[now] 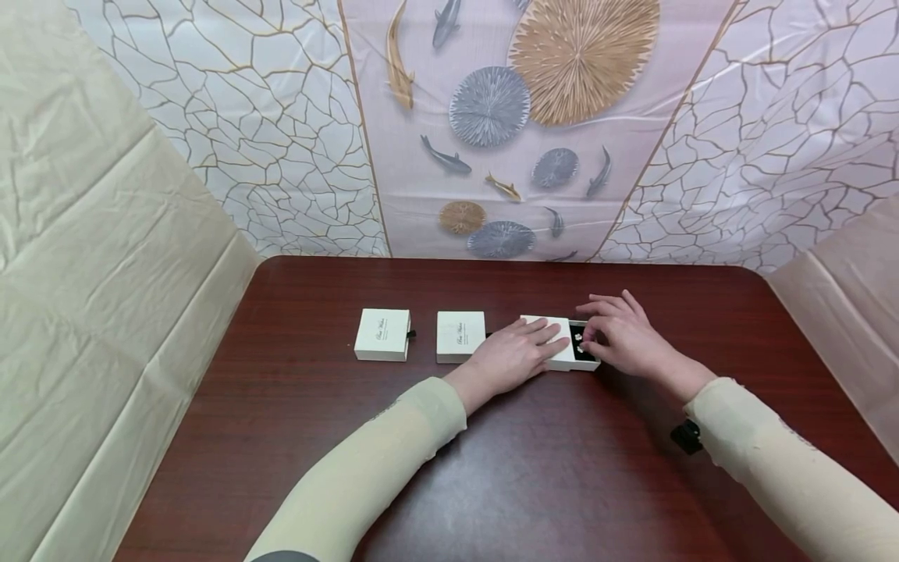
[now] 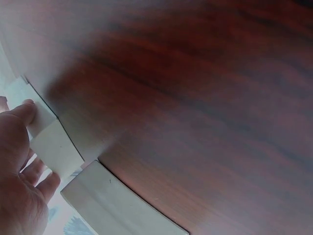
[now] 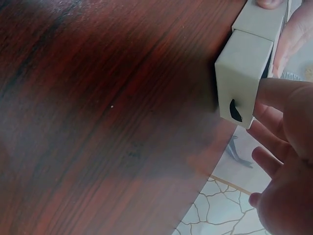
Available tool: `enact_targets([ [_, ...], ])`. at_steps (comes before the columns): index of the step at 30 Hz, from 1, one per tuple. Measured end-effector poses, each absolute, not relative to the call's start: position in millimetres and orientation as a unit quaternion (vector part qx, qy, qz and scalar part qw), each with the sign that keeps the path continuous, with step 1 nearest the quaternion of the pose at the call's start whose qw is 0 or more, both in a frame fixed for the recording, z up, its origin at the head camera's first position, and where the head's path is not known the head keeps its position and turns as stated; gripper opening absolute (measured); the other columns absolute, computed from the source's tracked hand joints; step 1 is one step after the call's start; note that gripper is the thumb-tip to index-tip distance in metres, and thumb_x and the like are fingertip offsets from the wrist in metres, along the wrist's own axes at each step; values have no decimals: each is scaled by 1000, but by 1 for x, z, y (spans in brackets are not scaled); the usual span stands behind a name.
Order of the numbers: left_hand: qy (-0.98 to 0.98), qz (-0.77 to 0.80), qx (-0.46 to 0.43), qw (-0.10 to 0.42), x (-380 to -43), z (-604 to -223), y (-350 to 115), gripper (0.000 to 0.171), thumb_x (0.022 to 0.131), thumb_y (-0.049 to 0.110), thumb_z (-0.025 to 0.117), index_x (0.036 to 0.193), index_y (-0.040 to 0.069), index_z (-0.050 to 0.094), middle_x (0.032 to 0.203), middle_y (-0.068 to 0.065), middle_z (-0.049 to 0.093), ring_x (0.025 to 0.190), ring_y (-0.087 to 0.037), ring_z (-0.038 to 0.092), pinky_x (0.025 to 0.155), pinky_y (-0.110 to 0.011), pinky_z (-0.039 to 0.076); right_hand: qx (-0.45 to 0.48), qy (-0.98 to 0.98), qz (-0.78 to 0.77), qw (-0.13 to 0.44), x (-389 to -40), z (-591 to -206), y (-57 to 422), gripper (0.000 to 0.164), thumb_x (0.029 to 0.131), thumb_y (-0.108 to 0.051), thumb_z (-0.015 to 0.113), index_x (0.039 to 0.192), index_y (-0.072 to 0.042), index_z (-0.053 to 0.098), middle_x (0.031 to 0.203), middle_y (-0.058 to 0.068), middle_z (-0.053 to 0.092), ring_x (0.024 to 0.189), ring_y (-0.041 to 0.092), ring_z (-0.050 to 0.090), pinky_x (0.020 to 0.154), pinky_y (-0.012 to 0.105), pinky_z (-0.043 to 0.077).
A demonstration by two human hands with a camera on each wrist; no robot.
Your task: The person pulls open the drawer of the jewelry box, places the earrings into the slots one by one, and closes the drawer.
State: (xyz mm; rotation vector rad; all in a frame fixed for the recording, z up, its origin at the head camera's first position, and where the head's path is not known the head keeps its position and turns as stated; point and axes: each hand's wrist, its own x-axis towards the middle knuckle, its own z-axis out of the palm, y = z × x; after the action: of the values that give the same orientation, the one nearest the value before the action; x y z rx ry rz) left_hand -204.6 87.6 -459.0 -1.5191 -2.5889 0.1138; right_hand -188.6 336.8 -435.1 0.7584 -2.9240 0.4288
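A white slide-out jewellery box (image 1: 558,357) stands at the right of the row, its drawer (image 1: 586,364) pulled out rightward. Small pale pieces that look like earrings (image 1: 578,337) lie on the black lining. My left hand (image 1: 509,357) grips the box's outer sleeve, fingers spread across the top. In the left wrist view a digit (image 2: 29,111) touches the box's side. Over the open drawer is my right hand (image 1: 625,337), thumb and forefinger bent down at the earrings; whether they pinch one is hidden. A black pull tab (image 3: 235,110) shows on the drawer's end.
Two similar white boxes with dark lettering stand to the left: a middle box (image 1: 460,336) and a far-left box (image 1: 381,334) with a black tab. All are on a dark red-brown wooden table (image 1: 295,421). A patterned cloth (image 1: 449,218) hangs behind its far edge.
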Motion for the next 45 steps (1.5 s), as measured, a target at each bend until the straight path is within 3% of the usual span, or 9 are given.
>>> enact_targets([
  [10, -858, 40, -506, 74, -206, -460, 86, 55, 111, 41, 57, 164, 27, 47, 167, 0, 47, 155, -21, 42, 125, -41, 40, 248, -957, 142, 42, -188, -430, 334, 18, 88, -11, 85, 79, -18, 71, 138, 24, 66, 143, 49, 44, 121, 77, 16],
  [23, -861, 39, -502, 67, -206, -458, 84, 53, 112, 39, 56, 164, 28, 47, 167, 0, 46, 155, -20, 42, 125, -40, 39, 223, -957, 176, 56, -188, -417, 351, 8, 89, -11, 84, 93, -13, 77, 138, 25, 66, 142, 52, 44, 120, 80, 16],
  [30, -859, 46, -505, 68, -205, -457, 86, 53, 113, 39, 54, 164, 28, 47, 167, 0, 46, 156, -21, 41, 125, -41, 39, 219, -958, 182, 39, -184, -420, 362, 12, 90, -10, 82, 102, -8, 80, 138, 27, 65, 142, 55, 43, 115, 82, 20],
  [37, -859, 48, -505, 67, -204, -457, 86, 53, 113, 40, 54, 164, 27, 47, 167, 0, 46, 156, -20, 41, 125, -40, 39, 228, -956, 183, 28, -184, -432, 369, 12, 90, -11, 83, 101, -8, 80, 135, 30, 65, 137, 58, 46, 108, 78, 30],
  [45, -858, 50, -507, 69, -205, -458, 86, 53, 113, 40, 54, 164, 27, 47, 167, 0, 46, 155, -21, 42, 124, -41, 40, 213, -956, 200, -5, -185, -436, 366, 4, 92, -11, 82, 93, -13, 78, 137, 32, 63, 140, 58, 43, 112, 74, 29],
])
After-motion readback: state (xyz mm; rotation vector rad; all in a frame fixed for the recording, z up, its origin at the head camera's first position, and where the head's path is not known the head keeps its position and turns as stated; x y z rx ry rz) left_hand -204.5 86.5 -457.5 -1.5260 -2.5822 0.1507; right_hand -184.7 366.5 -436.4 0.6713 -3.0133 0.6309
